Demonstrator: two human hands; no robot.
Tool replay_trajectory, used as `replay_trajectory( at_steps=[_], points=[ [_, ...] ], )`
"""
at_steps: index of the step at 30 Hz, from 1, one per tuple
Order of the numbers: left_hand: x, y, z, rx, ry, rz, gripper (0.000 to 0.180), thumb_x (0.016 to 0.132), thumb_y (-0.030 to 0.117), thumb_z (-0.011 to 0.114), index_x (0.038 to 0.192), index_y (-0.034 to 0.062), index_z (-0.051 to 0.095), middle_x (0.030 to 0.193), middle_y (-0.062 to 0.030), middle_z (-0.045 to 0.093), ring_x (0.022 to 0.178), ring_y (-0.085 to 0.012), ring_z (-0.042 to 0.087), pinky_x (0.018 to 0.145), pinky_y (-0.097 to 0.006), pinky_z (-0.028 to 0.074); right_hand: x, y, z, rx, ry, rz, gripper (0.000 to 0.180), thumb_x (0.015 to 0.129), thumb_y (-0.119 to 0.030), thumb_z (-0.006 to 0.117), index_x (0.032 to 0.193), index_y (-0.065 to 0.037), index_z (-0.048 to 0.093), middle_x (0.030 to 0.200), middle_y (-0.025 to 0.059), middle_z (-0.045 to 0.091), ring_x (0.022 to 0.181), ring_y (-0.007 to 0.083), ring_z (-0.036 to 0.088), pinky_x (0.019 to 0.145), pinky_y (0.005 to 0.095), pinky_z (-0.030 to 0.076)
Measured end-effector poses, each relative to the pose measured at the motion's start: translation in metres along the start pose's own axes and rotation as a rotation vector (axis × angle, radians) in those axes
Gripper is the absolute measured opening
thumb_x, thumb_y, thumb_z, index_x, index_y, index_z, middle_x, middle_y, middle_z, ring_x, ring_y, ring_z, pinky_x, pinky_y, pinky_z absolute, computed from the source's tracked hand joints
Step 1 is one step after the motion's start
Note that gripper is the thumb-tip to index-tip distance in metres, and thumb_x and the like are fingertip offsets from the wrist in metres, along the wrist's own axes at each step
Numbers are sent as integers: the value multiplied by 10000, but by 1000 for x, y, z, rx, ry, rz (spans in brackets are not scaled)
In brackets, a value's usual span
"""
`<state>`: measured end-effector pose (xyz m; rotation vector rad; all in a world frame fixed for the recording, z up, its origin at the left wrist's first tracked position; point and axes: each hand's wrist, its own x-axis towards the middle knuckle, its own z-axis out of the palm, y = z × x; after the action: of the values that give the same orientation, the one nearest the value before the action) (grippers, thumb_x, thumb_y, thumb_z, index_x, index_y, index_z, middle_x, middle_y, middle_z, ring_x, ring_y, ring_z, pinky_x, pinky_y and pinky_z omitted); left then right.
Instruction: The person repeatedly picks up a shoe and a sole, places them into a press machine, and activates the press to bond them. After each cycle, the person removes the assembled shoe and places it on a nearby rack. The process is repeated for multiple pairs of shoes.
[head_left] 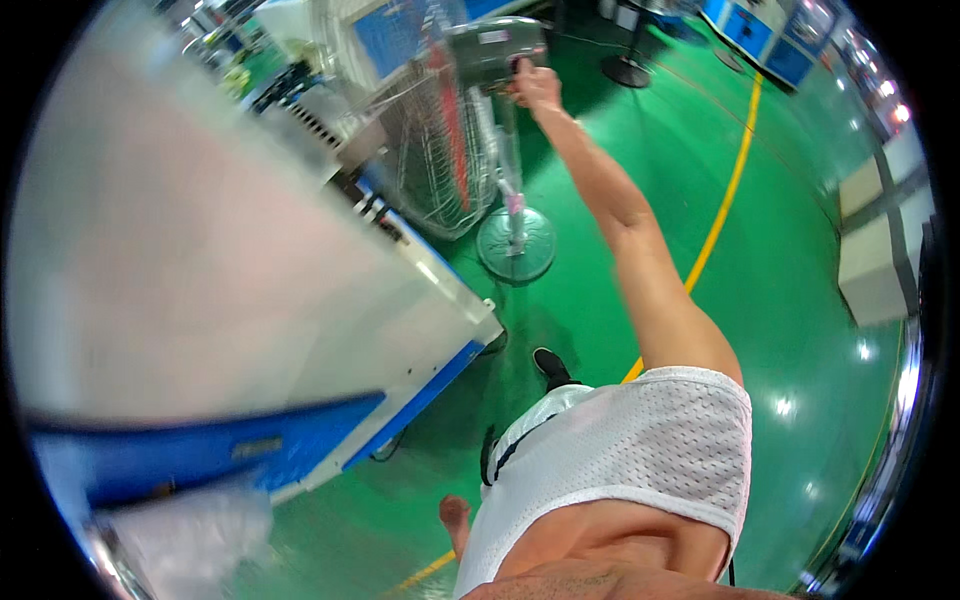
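Observation:
My right arm stretches far forward to a large pedestal fan. The fingers of my right hand [537, 88] are closed at a small dark knob on the back of the fan's grey motor housing [490, 52]. To the left of the housing is the round wire fan guard [425, 150], with an orange-red part showing through it. A pole runs down from the housing to a round base [515, 245] on the floor. My left hand [455, 512] hangs low beside my body, away from any object; its fingers are too small and blurred to make out.
A big white and blue machine cabinet [240, 260] fills the left side, its corner close to my legs. Clear plastic [190, 540] lies at its lower end. Yellow lines [740, 165] cross the green floor. Pale boxes [872, 235] stand at right, blue cabinets [765, 40] at the far right.

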<state>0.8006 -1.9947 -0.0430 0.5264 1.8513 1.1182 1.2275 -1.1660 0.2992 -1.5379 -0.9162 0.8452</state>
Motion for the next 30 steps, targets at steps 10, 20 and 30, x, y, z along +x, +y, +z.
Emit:
replay_trajectory(
  at_steps=[10,20,30],
  points=[
    [-151,-111,-142,245,511,-101,263,896,147,602,1096,-24,579,889,-173,652,811,-265,637,743,-386,512,-307,338,-48,-534,-743,185,396,937,-389,564,896,-5,648,678,142,629,517,253,606,496,400,525],
    [-97,-54,-358,-138,601,-62,328,948,191,588,1199,-18,562,974,-155,656,882,-224,635,796,-354,507,-821,329,190,-922,-1616,132,530,991,-416,486,645,-38,621,601,76,626,607,190,643,582,358,522],
    [-132,-170,-550,-94,652,-590,178,873,140,609,913,-33,599,705,-73,620,545,-173,544,521,-371,465,-971,382,379,-1283,-1479,329,448,961,-373,528,758,4,660,652,104,630,577,206,601,564,347,498]
  ],
)
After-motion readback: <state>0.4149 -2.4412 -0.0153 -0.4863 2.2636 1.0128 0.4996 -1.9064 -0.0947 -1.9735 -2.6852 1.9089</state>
